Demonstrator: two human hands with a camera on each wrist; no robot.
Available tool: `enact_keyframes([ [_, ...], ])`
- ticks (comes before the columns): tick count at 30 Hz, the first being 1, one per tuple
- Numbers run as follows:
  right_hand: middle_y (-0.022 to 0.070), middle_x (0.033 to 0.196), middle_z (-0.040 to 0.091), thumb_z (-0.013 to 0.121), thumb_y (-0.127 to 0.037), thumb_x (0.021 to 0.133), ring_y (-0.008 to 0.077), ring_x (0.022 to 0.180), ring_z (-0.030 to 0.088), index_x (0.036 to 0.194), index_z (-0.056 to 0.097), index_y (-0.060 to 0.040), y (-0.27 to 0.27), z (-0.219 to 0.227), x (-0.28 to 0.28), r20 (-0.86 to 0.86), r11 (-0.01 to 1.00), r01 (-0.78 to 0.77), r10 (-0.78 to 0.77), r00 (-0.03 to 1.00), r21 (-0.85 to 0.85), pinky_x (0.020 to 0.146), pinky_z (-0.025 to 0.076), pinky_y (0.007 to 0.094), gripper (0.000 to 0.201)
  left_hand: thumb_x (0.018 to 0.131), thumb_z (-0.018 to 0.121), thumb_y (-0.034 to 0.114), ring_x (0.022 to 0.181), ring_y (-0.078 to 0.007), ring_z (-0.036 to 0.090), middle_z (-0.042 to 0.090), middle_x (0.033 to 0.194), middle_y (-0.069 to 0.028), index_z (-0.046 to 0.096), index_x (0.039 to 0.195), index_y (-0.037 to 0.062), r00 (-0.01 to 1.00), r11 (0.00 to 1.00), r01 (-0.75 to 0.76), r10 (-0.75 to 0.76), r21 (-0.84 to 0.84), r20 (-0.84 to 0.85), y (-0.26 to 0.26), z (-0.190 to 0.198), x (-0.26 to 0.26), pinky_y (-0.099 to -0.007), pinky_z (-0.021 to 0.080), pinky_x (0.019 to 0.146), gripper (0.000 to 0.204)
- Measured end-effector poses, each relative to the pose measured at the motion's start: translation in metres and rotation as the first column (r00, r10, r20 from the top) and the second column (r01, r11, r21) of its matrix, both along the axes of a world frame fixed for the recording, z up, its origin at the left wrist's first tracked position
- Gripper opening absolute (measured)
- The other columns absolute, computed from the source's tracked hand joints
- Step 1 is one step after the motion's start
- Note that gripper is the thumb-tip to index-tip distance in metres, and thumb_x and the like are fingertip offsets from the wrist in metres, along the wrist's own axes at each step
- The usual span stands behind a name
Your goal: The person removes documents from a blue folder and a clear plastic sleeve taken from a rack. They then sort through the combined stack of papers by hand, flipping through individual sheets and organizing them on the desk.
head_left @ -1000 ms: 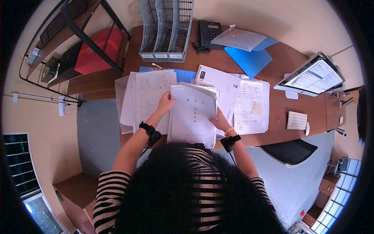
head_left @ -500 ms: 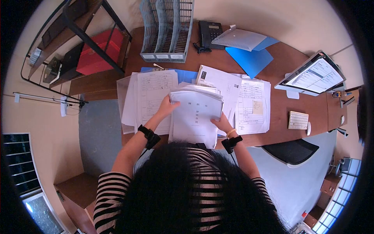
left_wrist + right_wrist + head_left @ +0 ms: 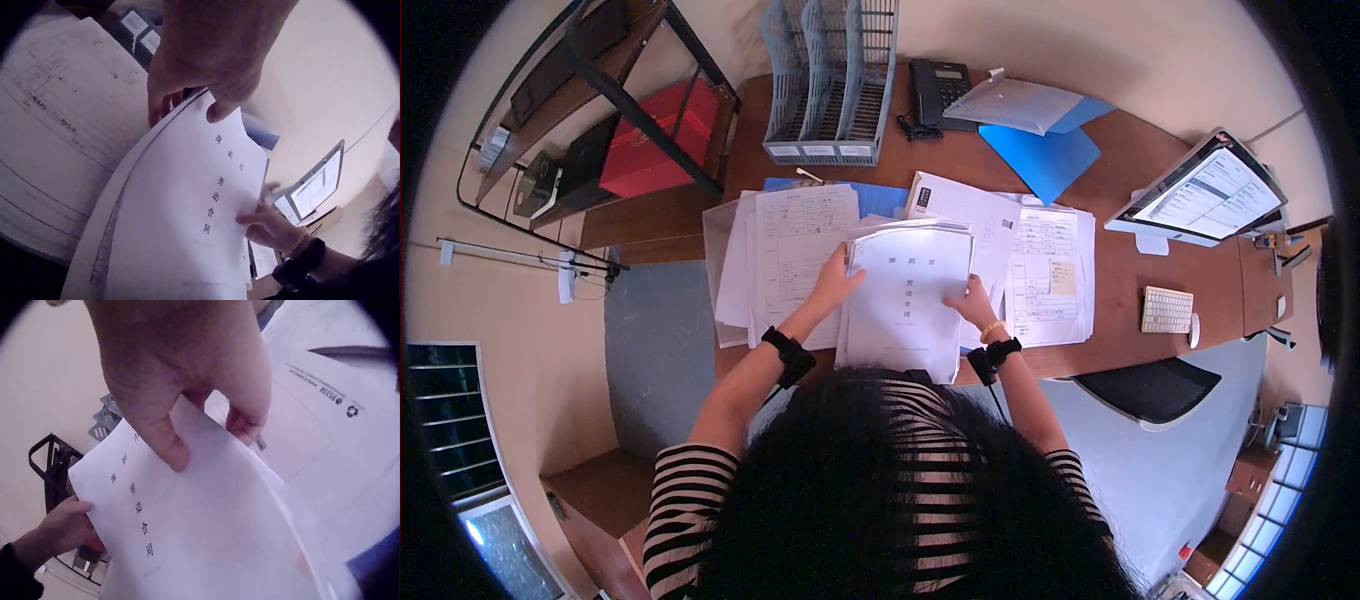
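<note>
Both hands hold an upright stack of white printed papers [image 3: 908,305] with Chinese characters down its cover sheet. My left hand [image 3: 832,280] grips the left edge, its thumb on the cover and its fingers behind, as the left wrist view shows. At the right edge, my right hand [image 3: 187,369] pinches the sheets between the thumb in front and fingers at the back. Behind the stack lie a pile of printed forms [image 3: 785,235] on the left and a white envelope [image 3: 970,220] on the right.
More forms with a yellow sticky note [image 3: 1061,277] lie to the right. A grey file rack [image 3: 820,150], black telephone [image 3: 940,95] and blue folder [image 3: 1045,155] stand or lie at the back. A monitor [image 3: 1205,195] and keyboard [image 3: 1167,310] occupy the right side.
The stack first tilted with its top sheets fanned toward the right, and now stands straighter with its top edges closer together. Both hands have stayed on its sides.
</note>
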State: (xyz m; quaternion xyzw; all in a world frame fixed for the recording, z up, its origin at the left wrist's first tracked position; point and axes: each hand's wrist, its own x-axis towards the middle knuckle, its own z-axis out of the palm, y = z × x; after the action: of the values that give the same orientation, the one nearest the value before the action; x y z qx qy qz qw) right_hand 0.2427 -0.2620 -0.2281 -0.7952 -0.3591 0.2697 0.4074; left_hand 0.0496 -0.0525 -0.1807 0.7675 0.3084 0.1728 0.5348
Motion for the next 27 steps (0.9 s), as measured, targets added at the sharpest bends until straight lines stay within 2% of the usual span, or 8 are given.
enact_keyframes([
  [2,0.0169,0.085,0.057,0.066,-0.015,0.061,0.0224,0.076,0.055,0.095,0.048,0.0094,0.003,0.01,0.004,-0.175,0.989,-0.072,0.049,0.983,-0.128,0.068,0.045,0.0299,0.046,0.069,0.056,0.009,0.094,-0.024,0.05,0.05,0.103,-0.0146,0.036,0.113,0.0,0.995,0.998,0.051,-0.053,-0.019,-0.087,0.0,0.004,0.0,-0.0337,0.039,0.081,0.049],
  [9,0.0175,0.083,0.059,0.061,-0.015,0.065,0.0271,0.077,0.057,0.093,0.053,0.0042,-0.005,0.038,-0.018,-0.142,0.999,-0.023,0.019,0.99,-0.03,0.07,0.044,0.0328,0.034,0.067,0.055,0.009,0.087,-0.0259,0.053,0.053,0.095,-0.0158,0.04,0.106,-0.003,0.993,0.993,-0.112,0.113,0.039,-0.03,0.003,-0.023,-0.004,-0.0314,0.041,0.075,0.043],
  [14,0.0118,0.079,0.057,0.057,-0.004,0.067,0.0184,0.078,0.055,0.091,0.05,0.0012,-0.014,0.049,-0.037,-0.238,0.965,-0.186,0.228,0.944,0.187,0.071,0.043,0.0286,0.025,0.066,0.055,0.006,0.086,-0.0185,0.051,0.053,0.094,-0.0084,0.042,0.108,0.0021,0.981,0.887,-0.06,0.136,-0.458,0.135,0.022,-0.045,-0.014,-0.0291,0.041,0.075,0.044],
  [15,0.0102,0.078,0.054,0.056,0.0,0.067,0.0145,0.078,0.053,0.089,0.048,0.0013,-0.011,0.084,-0.044,-0.259,0.948,-0.193,0.259,0.93,0.252,0.071,0.043,0.0272,0.023,0.066,0.055,0.006,0.086,-0.0185,0.051,0.053,0.094,-0.0084,0.042,0.108,0.0021,0.982,0.888,-0.056,0.133,-0.457,0.136,0.021,-0.039,-0.014,-0.0291,0.041,0.075,0.044],
  [17,0.0082,0.084,0.054,0.056,0.001,0.069,0.0129,0.08,0.051,0.093,0.048,0.0013,-0.015,0.084,-0.043,-0.267,0.938,-0.244,0.307,0.913,0.246,0.073,0.042,0.0265,0.026,0.065,0.054,0.004,0.088,-0.0189,0.051,0.053,0.094,-0.0071,0.043,0.107,0.004,0.96,0.807,-0.135,0.251,-0.575,0.126,0.015,-0.014,-0.018,-0.0302,0.041,0.076,0.043],
  [21,0.0068,0.091,0.052,0.056,0.003,0.069,0.0117,0.085,0.05,0.099,0.045,0.0005,-0.021,0.097,-0.052,-0.309,0.923,-0.259,0.344,0.887,0.285,0.075,0.042,0.026,0.032,0.066,0.052,0.003,0.09,-0.018,0.05,0.053,0.093,-0.0062,0.045,0.105,0.0042,0.967,0.754,-0.155,0.248,-0.638,0.058,0.02,-0.009,-0.027,-0.0301,0.041,0.077,0.039],
  [23,0.0078,0.09,0.054,0.055,0.002,0.07,0.0134,0.085,0.051,0.101,0.042,-0.0009,-0.026,0.109,-0.061,-0.359,0.924,-0.201,0.317,0.878,0.324,0.074,0.043,0.026,0.034,0.068,0.052,0.004,0.09,-0.0179,0.05,0.054,0.094,-0.006,0.047,0.103,0.0037,0.996,0.722,0.011,0.054,-0.692,0.072,0.029,-0.029,-0.033,-0.03,0.04,0.078,0.036],
  [27,0.0101,0.091,0.055,0.057,0.0,0.069,0.0165,0.09,0.052,0.111,0.033,-0.0034,-0.035,0.116,-0.065,-0.374,0.947,-0.17,0.267,0.888,0.274,0.075,0.043,0.0279,0.049,0.069,0.056,0.005,0.089,-0.0165,0.05,0.054,0.095,-0.0053,0.049,0.102,0.003,0.962,0.651,0.185,0.032,-0.736,0.27,0.007,0.016,-0.03,-0.0293,0.039,0.079,0.034],
])
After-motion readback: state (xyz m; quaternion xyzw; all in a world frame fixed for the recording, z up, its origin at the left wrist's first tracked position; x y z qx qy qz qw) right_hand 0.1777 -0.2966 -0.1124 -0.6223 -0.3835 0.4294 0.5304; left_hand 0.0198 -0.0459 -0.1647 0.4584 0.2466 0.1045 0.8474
